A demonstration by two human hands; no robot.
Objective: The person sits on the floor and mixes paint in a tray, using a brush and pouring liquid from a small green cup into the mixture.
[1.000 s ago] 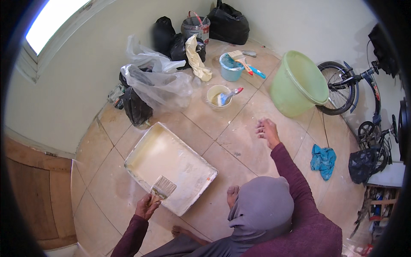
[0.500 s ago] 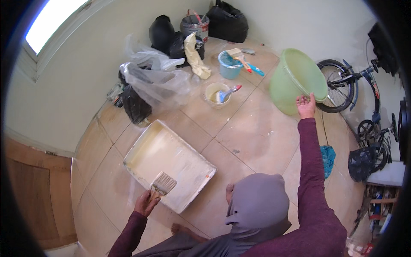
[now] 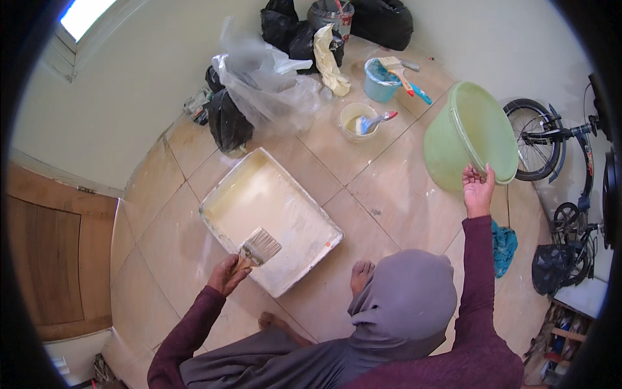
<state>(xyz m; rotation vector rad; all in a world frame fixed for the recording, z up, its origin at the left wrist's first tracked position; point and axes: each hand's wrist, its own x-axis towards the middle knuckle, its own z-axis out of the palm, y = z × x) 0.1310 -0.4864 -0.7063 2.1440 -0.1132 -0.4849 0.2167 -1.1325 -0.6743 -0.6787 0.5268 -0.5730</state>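
Observation:
My left hand [image 3: 225, 275] grips the handle of a wide flat paintbrush [image 3: 259, 247]; its bristles rest over the near corner of a white paint tray [image 3: 223, 194] holding cream paint on the tiled floor. My right hand [image 3: 478, 188] is stretched out to the right and holds the rim of a light green plastic bucket [image 3: 465, 133], which is tipped on its side with its mouth facing right. My bare foot [image 3: 360, 275] lies just right of the tray.
A small tub of cream paint with a brush [image 3: 358, 120] and a blue pot with a brush [image 3: 382, 78] stand behind the tray. Plastic bags [image 3: 259, 84] are heaped by the wall. A bicycle [image 3: 557, 149] is at right, a blue rag [image 3: 504, 246] beside my arm, a wooden door [image 3: 52, 259] at left.
My right hand has gone from the floor up to the green bucket's rim, taken hold and tipped it toward me. The left hand stays on the brush at the tray.

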